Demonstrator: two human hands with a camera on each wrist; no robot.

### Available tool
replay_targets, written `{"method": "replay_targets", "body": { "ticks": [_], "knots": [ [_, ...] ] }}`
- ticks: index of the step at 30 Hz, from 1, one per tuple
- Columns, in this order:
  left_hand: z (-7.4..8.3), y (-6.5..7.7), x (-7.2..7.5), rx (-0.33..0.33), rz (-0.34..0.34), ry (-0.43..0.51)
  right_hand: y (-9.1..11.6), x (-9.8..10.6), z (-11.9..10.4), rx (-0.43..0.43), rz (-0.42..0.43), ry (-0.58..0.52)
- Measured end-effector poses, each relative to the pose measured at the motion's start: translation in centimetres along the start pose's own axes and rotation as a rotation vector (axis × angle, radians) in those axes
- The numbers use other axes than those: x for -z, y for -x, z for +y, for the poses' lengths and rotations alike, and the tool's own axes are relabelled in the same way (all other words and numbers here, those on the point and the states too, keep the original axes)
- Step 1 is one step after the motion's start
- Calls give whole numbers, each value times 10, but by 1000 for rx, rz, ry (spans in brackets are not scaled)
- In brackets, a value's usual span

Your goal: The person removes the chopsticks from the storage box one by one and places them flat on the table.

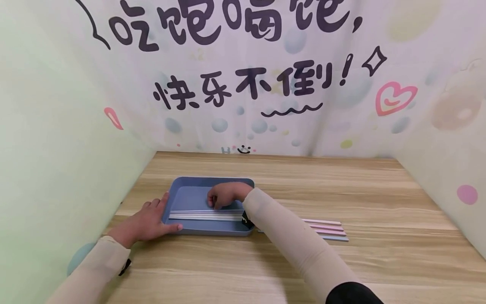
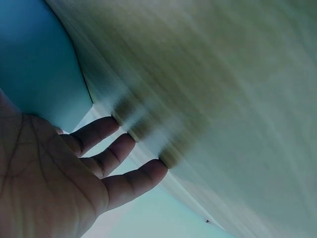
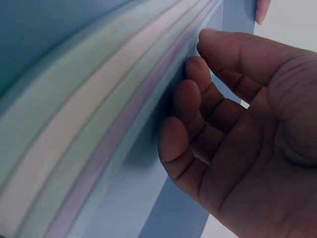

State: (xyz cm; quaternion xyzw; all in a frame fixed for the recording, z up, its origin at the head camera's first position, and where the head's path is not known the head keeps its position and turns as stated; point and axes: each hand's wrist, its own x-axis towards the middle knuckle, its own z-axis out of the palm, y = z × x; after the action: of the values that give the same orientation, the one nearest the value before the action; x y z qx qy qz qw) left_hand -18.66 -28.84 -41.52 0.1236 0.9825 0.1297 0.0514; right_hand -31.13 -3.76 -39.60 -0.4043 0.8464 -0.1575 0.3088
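Note:
A shallow blue tray (image 1: 193, 232) lies on the table, with several long thin pale strips (image 1: 197, 215) side by side in its near part. Close up, the right wrist view shows these strips (image 3: 94, 139) in green, cream, purple and blue tints. My right hand (image 1: 228, 194) is over the tray, fingers loosely curled, fingertips right at the strips' far edge. Nothing shows between its thumb and fingers (image 3: 187, 96). At the tray's left end my left hand (image 1: 148, 219) rests against the wall, thumb by the near corner, with three fingers (image 2: 133, 183) extended outside the tray.
More thin strips (image 1: 330, 230), pink and blue, lie on the wooden table (image 1: 379, 202) right of the tray, partly hidden under the right forearm. A printed curtain (image 1: 235, 126) hangs along the back, and pale walls (image 1: 57, 147) flank the table.

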Motion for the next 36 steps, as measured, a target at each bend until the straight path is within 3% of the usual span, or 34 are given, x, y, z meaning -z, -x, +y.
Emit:
{"method": "replay_targets", "body": {
  "ticks": [9,25,36],
  "knots": [
    [-1,-1,-2,21,-24,-6,0,-2,0,-5,8,-9],
    [-3,-2,-2,10,-8,-2,-2,-6,-1,-44,30,-29],
    [-6,-4,-4,20,-20,8,7,4,1,35,0,-48]
  ]
}}
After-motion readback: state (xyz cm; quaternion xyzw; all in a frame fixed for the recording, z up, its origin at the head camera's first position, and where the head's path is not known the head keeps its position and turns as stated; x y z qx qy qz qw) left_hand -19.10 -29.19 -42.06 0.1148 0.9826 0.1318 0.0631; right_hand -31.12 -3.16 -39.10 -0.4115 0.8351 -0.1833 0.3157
